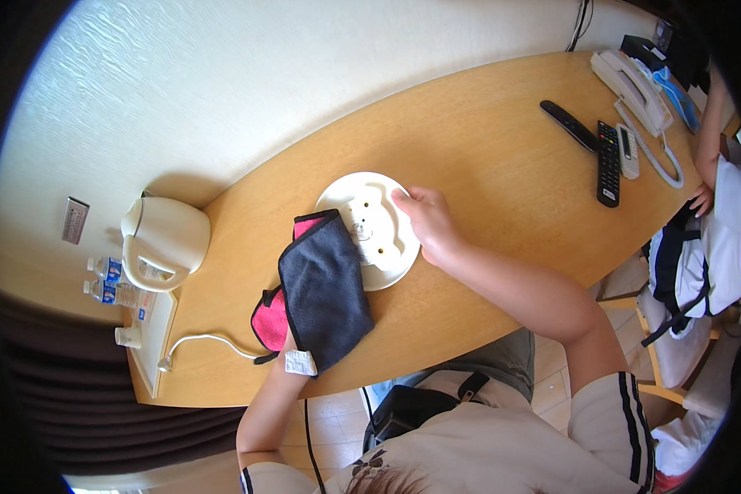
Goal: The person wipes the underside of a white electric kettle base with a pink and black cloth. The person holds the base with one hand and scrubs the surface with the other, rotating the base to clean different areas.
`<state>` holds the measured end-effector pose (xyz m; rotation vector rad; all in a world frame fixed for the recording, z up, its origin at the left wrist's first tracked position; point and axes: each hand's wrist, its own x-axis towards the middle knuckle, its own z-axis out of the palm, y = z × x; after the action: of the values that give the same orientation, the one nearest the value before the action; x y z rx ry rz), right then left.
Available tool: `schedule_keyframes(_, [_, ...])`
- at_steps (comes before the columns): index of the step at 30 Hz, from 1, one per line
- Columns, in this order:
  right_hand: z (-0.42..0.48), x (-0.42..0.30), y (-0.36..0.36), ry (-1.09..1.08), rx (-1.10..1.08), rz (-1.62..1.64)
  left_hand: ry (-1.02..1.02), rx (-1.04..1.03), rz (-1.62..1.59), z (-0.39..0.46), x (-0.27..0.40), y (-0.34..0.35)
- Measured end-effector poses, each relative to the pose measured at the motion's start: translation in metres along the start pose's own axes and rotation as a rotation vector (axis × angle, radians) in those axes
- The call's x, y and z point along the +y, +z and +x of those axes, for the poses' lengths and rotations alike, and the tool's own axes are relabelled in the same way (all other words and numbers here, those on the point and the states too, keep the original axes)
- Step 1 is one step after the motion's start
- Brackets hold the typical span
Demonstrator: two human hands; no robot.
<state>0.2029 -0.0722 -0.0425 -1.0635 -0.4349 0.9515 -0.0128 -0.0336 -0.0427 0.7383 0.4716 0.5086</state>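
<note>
My right hand (427,221) grips the right rim of a round white plastic power base (399,273), thumb on top. Its underside faces up, showing a raised moulding, screw holes and printed marks. A dark grey cloth (327,290) with a pink reverse and black edging lies over the base's left side. My left hand (290,343) holds this cloth from beneath. Its fingers are hidden in the folds; only the wrist area shows beside a white tag. A white cord (213,337) with a plug runs leftward from under the cloth across the wooden table (469,148).
A white electric kettle (182,228) stands at left, near plastic bottles (112,291), a cup (128,337) and a tray (162,346). Several remotes (607,163) and a corded telephone (631,92) lie at right. Another person's hand (703,199) rests at the table's right edge, near a chair (673,352).
</note>
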Motion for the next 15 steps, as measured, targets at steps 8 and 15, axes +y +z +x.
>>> schedule_keyframes(8, [0.009,0.012,-0.005,-0.027,0.056,-0.035,0.294,-0.041,0.794,0.016,0.005,0.022])
schedule_keyframes(15, [0.001,-0.004,-0.006,0.048,0.039,-0.234,0.241,-0.182,1.0,0.052,0.015,0.03])
